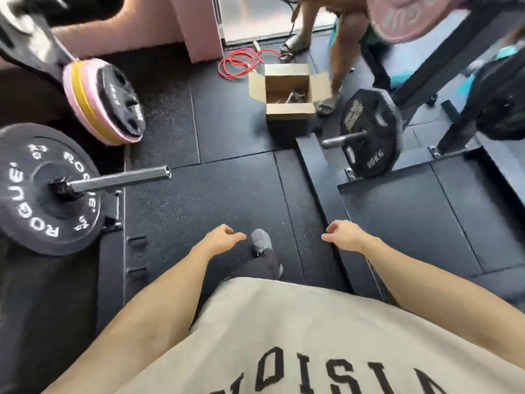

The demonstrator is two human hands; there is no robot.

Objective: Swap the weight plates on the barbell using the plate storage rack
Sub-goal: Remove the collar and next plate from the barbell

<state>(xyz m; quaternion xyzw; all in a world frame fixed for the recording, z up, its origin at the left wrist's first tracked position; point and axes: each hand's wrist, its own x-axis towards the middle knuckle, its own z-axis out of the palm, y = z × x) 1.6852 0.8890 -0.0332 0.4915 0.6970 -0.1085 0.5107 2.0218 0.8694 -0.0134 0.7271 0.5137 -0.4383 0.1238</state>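
Both hands, the left hand (224,237) and right hand (342,233), hang loosely curled and empty at lower centre, so the swap looks mid-way: one black plate (42,189) sits on the barbell sleeve (122,177) at left, the 20 kg plate (369,135) on the storage rack peg (341,140) at right.

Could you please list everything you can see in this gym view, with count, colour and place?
Rogue plate: one, black with white lettering, on the bar at left.
Barbell sleeve: one, silver, sticking out from that plate.
Stacked plates: several, pink, yellow and black, upper left.
20 kg plate: one, black, on a low peg of the rack at right.
Pink plate: one, top right, high on the rack.
Cardboard box: one, brown, open, on the floor at centre top.
Cord: one, red, coiled on the floor behind the box.
Other person's legs: in sandals beside the box.
Left hand: fingers loosely curled, empty.
Right hand: the same.
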